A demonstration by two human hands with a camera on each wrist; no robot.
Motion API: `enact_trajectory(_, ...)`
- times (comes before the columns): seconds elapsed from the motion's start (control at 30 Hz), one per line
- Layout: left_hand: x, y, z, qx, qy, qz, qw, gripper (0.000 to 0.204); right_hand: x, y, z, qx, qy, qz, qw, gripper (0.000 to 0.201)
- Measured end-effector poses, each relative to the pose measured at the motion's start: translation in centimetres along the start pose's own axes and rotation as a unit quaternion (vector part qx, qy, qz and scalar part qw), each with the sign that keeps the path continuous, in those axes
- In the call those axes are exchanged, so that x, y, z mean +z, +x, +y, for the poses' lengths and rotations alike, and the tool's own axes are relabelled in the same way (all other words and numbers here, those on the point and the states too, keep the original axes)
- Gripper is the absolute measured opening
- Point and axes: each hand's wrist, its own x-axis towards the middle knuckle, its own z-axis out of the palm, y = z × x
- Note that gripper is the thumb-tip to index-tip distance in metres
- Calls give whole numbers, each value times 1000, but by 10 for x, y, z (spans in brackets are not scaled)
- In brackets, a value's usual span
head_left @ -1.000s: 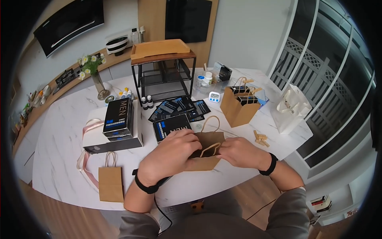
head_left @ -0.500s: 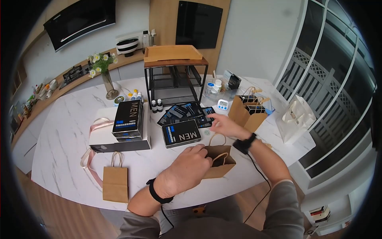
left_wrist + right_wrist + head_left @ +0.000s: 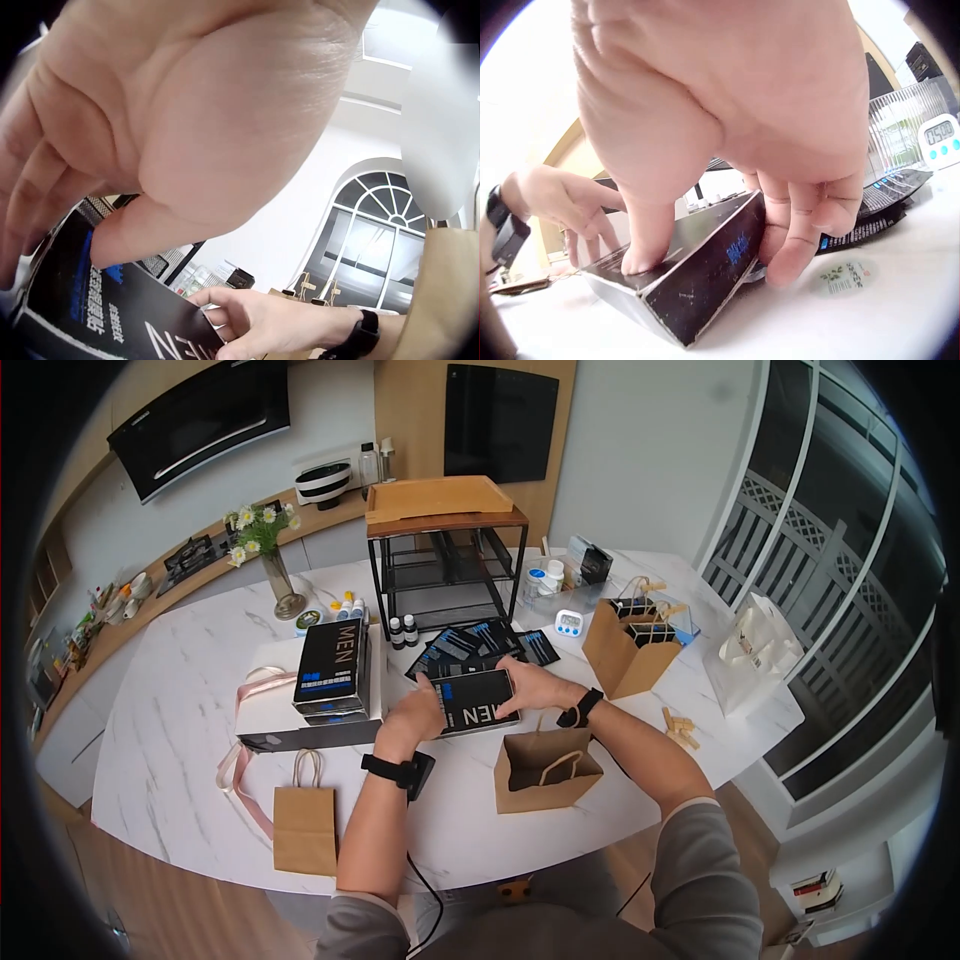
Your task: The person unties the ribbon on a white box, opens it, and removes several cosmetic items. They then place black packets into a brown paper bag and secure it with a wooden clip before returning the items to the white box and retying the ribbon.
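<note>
The black MEN box (image 3: 470, 695) sits near the middle of the frame, and you have just brought both hands to it: your left hand (image 3: 413, 715) has let go of the open kraft bag (image 3: 545, 785), and your right hand (image 3: 540, 685) has closed in on the opposite end. That suggests your attention has shifted from the bag to the box. Your left thumb is on the top face with the other fingers around the left end; your right hand grips the right end, thumb on top and fingers down the far side. Whether the box is lifted, you cannot tell. It looks shut, glossy black with large white letters and blue print, its edges scuffed pale in the right wrist view. Just below and right of it, the bag stands upright and untouched, its mouth open. Behind the box, black packets (image 3: 480, 643) fan out over the marbled bench (image 3: 180, 760). At centre left, another black box (image 3: 332, 665) rests on a white box (image 3: 310, 736), with a smaller kraft bag (image 3: 304, 830) lower left. Right of centre stand filled kraft bags (image 3: 630, 655), with clothespins (image 3: 682, 730) below them.
</note>
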Motion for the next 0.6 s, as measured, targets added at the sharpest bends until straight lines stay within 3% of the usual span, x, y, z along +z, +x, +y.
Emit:
enact_trajectory(0.1, 0, 4, 3, -13, -36, -2, 999, 83, 4, -18, -5, -6, 28, 49, 998, 92)
enact_trajectory(0.17, 3, 7, -4, 32, -61, 54, 996, 84, 11, -27, 0, -11, 46, 69, 996, 86)
enact_trajectory(0.23, 4, 8, -1, 31, -61, 53, 996, 86, 13, -35, 3, -7, 160, 120, 980, 83)
enact_trajectory(0.27, 5, 6, 2, 42, -62, 71, 995, 89, 14, -39, 5, 33, 174, 143, 974, 70)
enact_trajectory(0.3, 6, 5, 5, 53, -63, 90, 993, 92, 12, -42, 6, 34, 175, 146, 973, 70)
enact_trajectory(0.37, 4, -2, 16, 59, -62, 105, 991, 92, 8, -46, 7, 49, 433, 137, 890, 46)
enact_trajectory(0.4, 3, -7, 21, 77, -75, 122, 987, 91, 5, -47, 8, 57, 425, 160, 889, 22)
enact_trajectory(0.53, 2, -17, 35, 135, -161, 187, 960, 86, -14, -57, 13, 45, 502, 199, 840, 16)
enact_trajectory(0.6, -3, -24, 42, 156, -206, 202, 945, 84, -33, -73, 9, 39, 494, 184, 849, 18)
